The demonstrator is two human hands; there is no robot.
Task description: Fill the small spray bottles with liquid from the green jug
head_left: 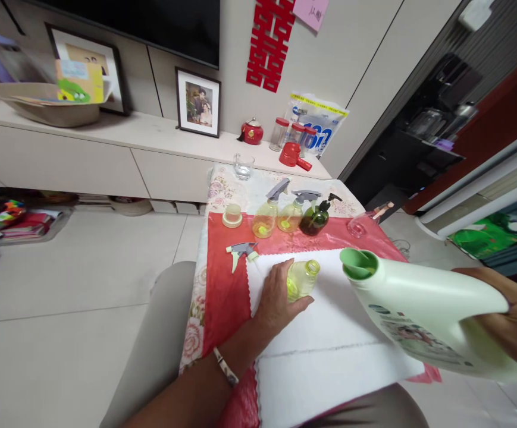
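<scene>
My left hand (278, 297) is wrapped round a clear yellowish spray bottle without its top (301, 279), which leans on the white cloth (320, 362). By its handle, my right hand (514, 315) grips a large pale green detergent jug (423, 309), tilted so its green spout (359, 263) points left toward the bottle mouth, a gap apart. No stream of liquid shows between them. A loose grey trigger sprayer (241, 252) lies left of my left hand. Near it stands the jug's pale cap (232, 216).
Two yellow spray bottles (265, 219) and a dark green pump bottle (315, 220) stand behind on the red cloth (226, 297). A clear bottle (363, 223) lies at right, a glass cup (243, 166) at the back. The white cabinet (169, 154) borders the table.
</scene>
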